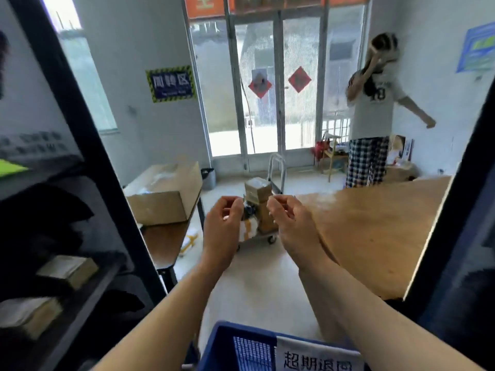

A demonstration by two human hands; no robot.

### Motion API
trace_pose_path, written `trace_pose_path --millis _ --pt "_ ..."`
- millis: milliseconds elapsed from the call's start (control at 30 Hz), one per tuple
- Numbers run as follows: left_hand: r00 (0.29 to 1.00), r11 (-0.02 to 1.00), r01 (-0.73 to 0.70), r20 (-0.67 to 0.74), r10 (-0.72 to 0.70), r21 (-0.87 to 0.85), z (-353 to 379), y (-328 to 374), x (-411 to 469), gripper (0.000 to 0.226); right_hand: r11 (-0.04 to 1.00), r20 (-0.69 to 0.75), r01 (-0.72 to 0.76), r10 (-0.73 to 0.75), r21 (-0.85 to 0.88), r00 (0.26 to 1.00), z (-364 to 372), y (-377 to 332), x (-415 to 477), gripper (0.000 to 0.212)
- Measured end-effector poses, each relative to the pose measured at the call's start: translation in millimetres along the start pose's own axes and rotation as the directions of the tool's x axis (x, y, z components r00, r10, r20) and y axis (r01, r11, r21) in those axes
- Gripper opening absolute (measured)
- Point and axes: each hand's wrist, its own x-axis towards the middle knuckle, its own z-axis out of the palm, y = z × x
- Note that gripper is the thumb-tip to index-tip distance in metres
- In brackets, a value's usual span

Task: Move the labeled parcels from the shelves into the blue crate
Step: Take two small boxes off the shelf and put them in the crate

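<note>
Both my arms reach forward over the blue crate [230,341], whose near rim and white paper label show at the bottom edge. My left hand [223,220] and my right hand [290,220] are raised side by side, fingers loosely curled and apart, holding nothing. On the dark shelf unit [80,145] to my left lie cardboard parcels with white labels: one [68,270] on a lower shelf, another [29,315] below it. Black bagged parcels [45,210] fill the shelf above.
A large open carton [163,196] sits on a brown table at left. A trolley loaded with parcels [258,204] stands on the floor ahead. A wooden tabletop [375,231] spreads at right. A person [375,111] stands by the glass doors. Another dark shelf post [450,199] frames the right.
</note>
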Motion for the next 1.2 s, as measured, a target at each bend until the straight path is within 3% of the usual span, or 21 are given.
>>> trace_pose_path --millis 267,533,867,1100,1200 --pt "0.952 0.961 -0.274 -0.133 0.277 0.038 -79 149 13 0.017 0.957 -0.023 0.247 -0.246 0.153 0.969 29 -156 -3 0.008" --pt "0.883 0.925 -0.346 -0.278 0.378 0.158 -127 220 -44 0.016 0.864 0.062 0.321 -0.371 0.387 0.926 39 -237 -37 0.010" --pt "0.790 0.889 -0.306 -0.431 0.437 0.339 -168 284 -145 0.019 0.766 0.262 0.220 -0.451 0.604 0.853 52 -281 -106 0.007" --pt "0.664 0.820 -0.207 -0.539 0.518 0.533 -217 336 -231 0.019 0.713 0.423 0.067 -0.485 0.698 0.766 83 -314 -179 0.010" --pt "0.606 0.798 -0.155 -0.583 0.542 0.582 -235 359 -272 0.017 0.682 0.480 -0.016 -0.497 0.731 0.723 91 -331 -213 0.020"
